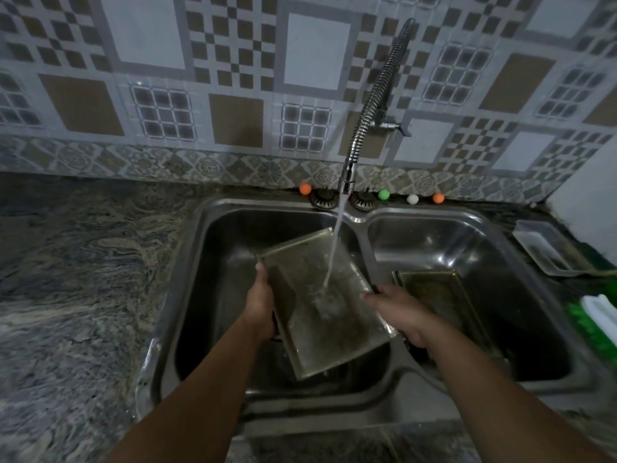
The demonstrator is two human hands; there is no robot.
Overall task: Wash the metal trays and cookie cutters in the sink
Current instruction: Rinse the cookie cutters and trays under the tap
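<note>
A: Head view first — where is the tray (320, 305) and how does it lie?

B: Over the left basin of the double sink (207, 208), held up off the bottom between both hands. Its long axis runs from the near right corner up and away to the far left, tilted, with the inside face turned up toward the camera. Water (334, 248) from the tap (374, 105) lands on that face, a little right of its middle.

A: And the hands?

B: The left hand (262, 305) grips the left long edge, thumb over the rim and the other fingers hidden behind the metal. The right hand (397, 312) lies at the right long edge, fingertips on the rim; its fingers seem curled round that edge, though the underside is out of sight. So the tray sits between the 2 hands, each about as near as the other.

A: What does the coming move turn on?

B: My guess — the stream hits only the right half, so the tray must slide or tip along its long axis to rinse the rest. Both hands would steer that.

A: Anything else of the task's?

B: A second tray (437, 295) rests in the right basin, just beyond the right hand. I see no cookie cutters.

A: Any writing, brands, labels?

B: None that can be read. On the tabletop (83, 279) at the right stand a clear plastic tub (547, 248) and a green-and-white brush (597, 315); neither shows a legible label.
</note>
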